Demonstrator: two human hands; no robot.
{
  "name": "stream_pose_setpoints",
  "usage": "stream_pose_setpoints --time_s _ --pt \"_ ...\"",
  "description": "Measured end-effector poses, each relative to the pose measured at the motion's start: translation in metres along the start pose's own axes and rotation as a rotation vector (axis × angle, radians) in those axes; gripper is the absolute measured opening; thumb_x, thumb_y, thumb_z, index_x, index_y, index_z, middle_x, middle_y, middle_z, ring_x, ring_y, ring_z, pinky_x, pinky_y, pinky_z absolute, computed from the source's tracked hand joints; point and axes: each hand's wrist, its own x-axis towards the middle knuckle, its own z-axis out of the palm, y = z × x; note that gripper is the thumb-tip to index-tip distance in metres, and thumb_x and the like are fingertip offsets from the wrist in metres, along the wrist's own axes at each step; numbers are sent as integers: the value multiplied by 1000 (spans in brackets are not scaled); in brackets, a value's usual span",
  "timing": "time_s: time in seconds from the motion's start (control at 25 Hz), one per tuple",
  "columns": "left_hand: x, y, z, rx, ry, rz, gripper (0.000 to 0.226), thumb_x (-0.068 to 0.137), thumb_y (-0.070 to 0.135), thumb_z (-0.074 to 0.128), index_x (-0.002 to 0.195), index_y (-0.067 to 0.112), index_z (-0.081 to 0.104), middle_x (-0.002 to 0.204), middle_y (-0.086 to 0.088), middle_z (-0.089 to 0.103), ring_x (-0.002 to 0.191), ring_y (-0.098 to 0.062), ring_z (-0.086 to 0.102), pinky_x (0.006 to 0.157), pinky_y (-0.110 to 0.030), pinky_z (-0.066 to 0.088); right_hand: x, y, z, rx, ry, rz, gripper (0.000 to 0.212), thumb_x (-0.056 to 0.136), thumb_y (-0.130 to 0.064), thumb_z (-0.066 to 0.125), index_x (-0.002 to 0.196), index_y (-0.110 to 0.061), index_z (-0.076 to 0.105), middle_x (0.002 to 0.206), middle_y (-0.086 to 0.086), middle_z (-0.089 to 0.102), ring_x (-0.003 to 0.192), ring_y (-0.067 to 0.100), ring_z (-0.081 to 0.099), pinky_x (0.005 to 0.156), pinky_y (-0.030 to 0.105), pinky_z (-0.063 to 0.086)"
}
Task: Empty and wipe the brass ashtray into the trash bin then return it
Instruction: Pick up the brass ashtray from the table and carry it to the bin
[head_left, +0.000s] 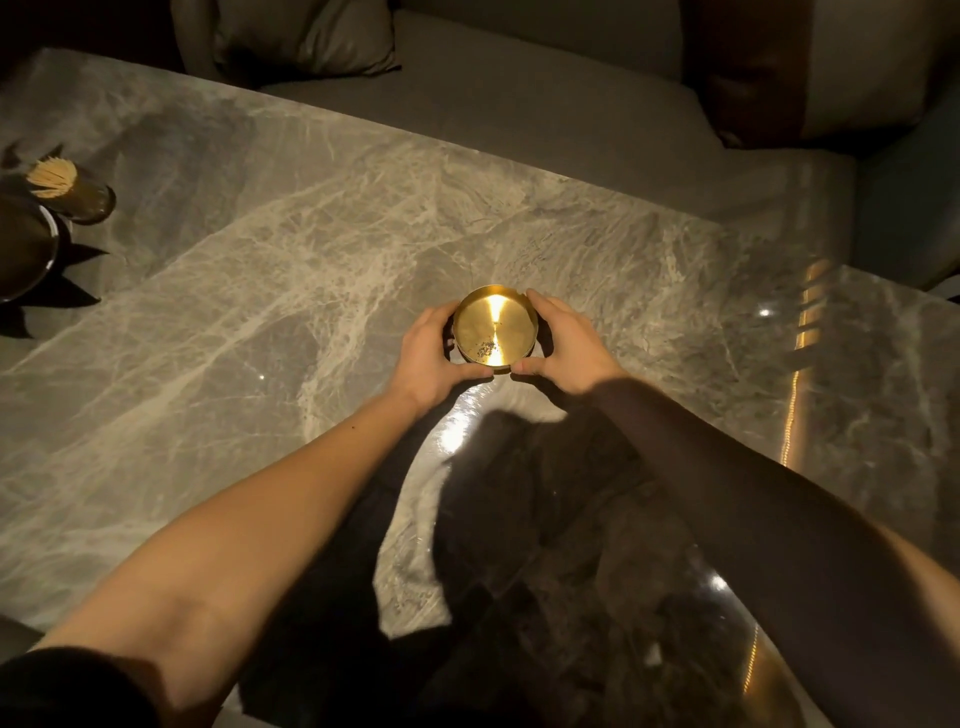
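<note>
The rigid, probably slippery brass ashtray (493, 325) is gripped at its rim by left hand (434, 356) and right hand (563, 340), fingers curled.

Nothing readable is showing anywhere: no text, label, brand, number or sign is appearing on any surface.

Worktop: a polished grey marble worktop (291, 291) with pale veining, glossy enough to throw back light streaks along its right side.
Centre: a round, shallow brass ashtray (493, 328) rests on the stone, dark specks of ash on its near inner floor.
Far left of the ashtray: a dark cylindrical holder packed with pale wooden toothpicks (70, 187) stands upright.
Just nearer than the toothpick holder: a dark round container with a light rim (26, 249), cut off by the left edge.
</note>
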Motion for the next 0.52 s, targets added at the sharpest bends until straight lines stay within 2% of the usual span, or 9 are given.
stream_pose_setpoints --time_s 0.16,0.28,0.36,0.44,0.52 --pt "-14 19 0 -112 12 4 97 55 27 93 139 12 47 127 -1 55 107 -7 57 86 -9 46 -20 1 -17 74 33 -21 99 70 -23 84 150 -10 27 151 8 39 138 22 37 109 21 24" --pt "-26 36 2 -229 41 22 95 57 18 93 139 11 45 120 10 55 99 14 57 84 -1 45 -39 -1 -30 153 84 -10 98 69 -20 85 149 -10 30 149 6 42 132 13 41 104 16 25" --pt "-33 49 6 -273 52 42 91 59 12 91 137 9 46 115 18 54 97 27 53 83 1 43 -55 -3 -38 241 139 7 96 68 -18 86 147 -12 33 147 3 43 124 7 43 102 17 33" --pt "-40 62 11 -296 43 59 90 59 13 91 137 12 46 117 20 54 102 25 52 87 -2 45 -72 0 -43 325 196 29 94 67 -21 87 146 -17 36 143 -1 45 123 8 47 101 23 41" --pt "-48 76 19 -292 17 95 93 58 21 92 139 16 47 123 18 55 110 16 53 96 -8 45 -92 7 -48 364 256 39 93 65 -24 88 144 -20 40 139 -2 47 122 11 50 102 28 45"
